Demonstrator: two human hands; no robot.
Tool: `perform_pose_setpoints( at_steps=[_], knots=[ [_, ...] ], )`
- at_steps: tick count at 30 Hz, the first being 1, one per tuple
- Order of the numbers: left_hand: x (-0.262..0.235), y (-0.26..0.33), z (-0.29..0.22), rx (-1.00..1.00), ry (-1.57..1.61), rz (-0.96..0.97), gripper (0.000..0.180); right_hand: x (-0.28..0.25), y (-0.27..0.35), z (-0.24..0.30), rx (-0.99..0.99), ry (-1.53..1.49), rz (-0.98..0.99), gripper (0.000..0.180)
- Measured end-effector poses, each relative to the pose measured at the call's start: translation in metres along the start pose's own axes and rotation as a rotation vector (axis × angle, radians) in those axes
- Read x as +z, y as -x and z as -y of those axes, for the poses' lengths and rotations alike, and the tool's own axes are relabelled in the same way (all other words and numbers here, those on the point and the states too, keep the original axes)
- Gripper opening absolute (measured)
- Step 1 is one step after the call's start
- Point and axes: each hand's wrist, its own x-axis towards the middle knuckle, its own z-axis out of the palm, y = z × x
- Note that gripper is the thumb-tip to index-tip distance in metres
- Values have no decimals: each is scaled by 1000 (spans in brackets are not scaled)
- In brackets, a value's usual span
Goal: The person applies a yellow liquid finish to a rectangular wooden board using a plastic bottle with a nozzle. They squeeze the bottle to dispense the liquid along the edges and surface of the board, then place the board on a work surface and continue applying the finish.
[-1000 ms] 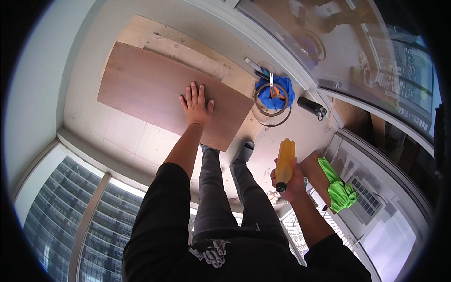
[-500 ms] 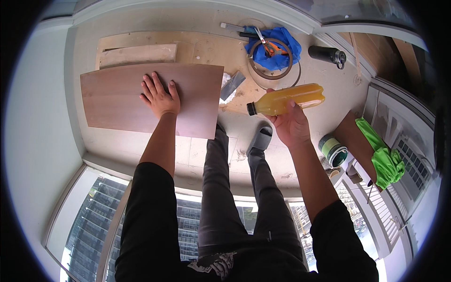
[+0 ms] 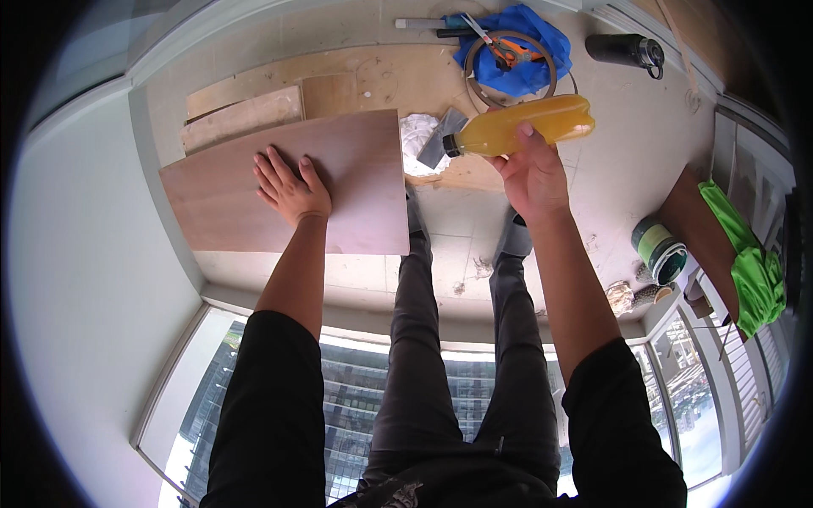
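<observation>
2 hands in view. Right hand (image 3: 538, 173) is clasped on a clear bottle of yellow liquid (image 3: 550, 123), thumb on the near side. Bottle is up off the floor, on its side, long axis roughly left-right: black cap (image 3: 450, 146) at the left end, facing the board side, base right and a bit farther out. Left hand (image 3: 296, 188) grips nothing, palm down, fingers spread on a brown board (image 3: 360, 178). Board's right edge sits left of the cap, gap between; right hand is nearer the bottle, left well apart. Can't tell what props the board. Farther out: white lump (image 3: 416, 135) with a grey blade (image 3: 440, 140) across it, then blue cloth (image 3: 512, 80), scissors (image 3: 477, 28), black flask (image 3: 622, 51).
</observation>
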Motion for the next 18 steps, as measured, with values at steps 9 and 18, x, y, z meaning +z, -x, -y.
perform_pose_setpoints(
  at_steps=[9, 18],
  knots=[
    [2, 0, 3, 5, -6, 15, 72, 13, -9, -12, -81, 207, -104, 52],
    [1, 0, 4, 5, 6, 13, 73, 29, -6, -10, -163, 461, 31, 52]
  ],
)
